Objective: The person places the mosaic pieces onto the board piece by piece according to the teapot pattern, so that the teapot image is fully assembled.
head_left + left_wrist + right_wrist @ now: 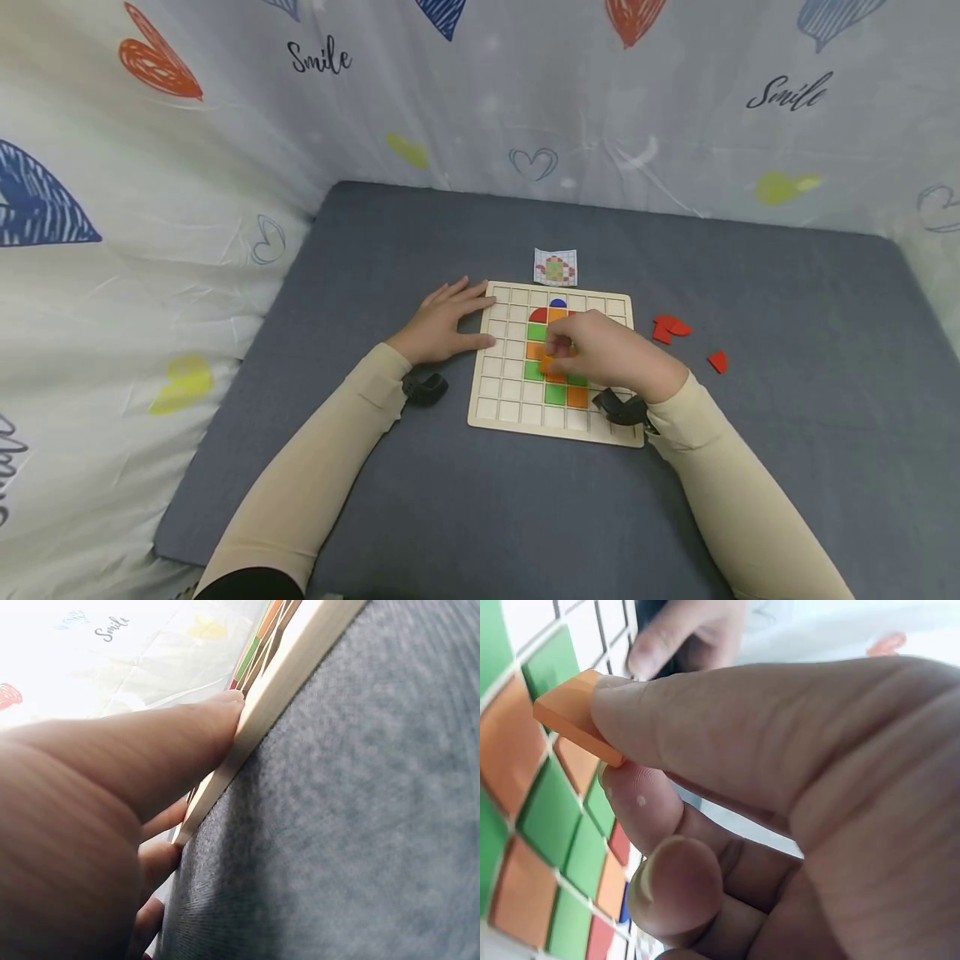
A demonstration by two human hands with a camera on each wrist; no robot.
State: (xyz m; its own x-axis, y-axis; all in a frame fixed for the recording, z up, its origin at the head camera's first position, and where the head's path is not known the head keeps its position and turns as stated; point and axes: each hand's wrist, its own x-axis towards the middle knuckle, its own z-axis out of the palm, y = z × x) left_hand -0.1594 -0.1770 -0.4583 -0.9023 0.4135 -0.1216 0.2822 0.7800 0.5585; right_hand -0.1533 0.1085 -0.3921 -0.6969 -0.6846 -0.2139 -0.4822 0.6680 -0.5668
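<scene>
A wooden grid board lies on the grey table, with green, orange, red and blue tiles set in its middle cells. My right hand is over those tiles. It pinches a square orange tile between thumb and index finger, tilted close over the board in the right wrist view; the other fingers are curled. My left hand rests at the board's left side with its fingers spread and straight. In the left wrist view its thumb presses on the board's wooden edge.
A small printed pattern card lies just beyond the board's far edge. To the right of the board are a few loose red pieces and a separate red piece. A white curtain with printed hearts hangs behind the table.
</scene>
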